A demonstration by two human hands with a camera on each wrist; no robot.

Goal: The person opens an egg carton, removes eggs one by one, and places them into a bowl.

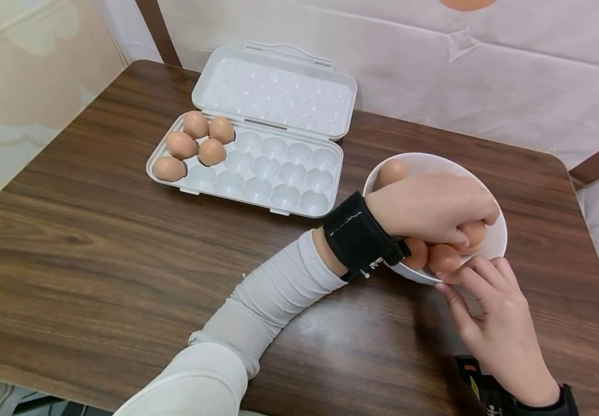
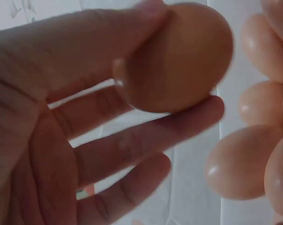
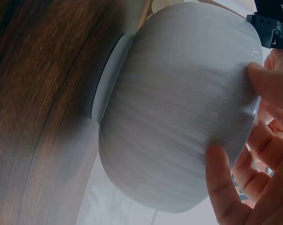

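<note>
Egg, smooth brown oval, pinched by left hand fingers inside round white bowl; right hand fingertips, seemingly lightly curled, touch ribbed bowl wall at 5 o'clock.

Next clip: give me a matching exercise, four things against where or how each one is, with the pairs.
Things:
1. left hand
2. right hand
3. egg tray
4. white bowl

States:
A. lid open, five eggs at its left end
B. fingers touch the bowl's outer wall
C. stands on the wooden table, holds several eggs
D. reaches into the bowl, fingers curled round an egg

Pairs: 1-D, 2-B, 3-A, 4-C
</note>
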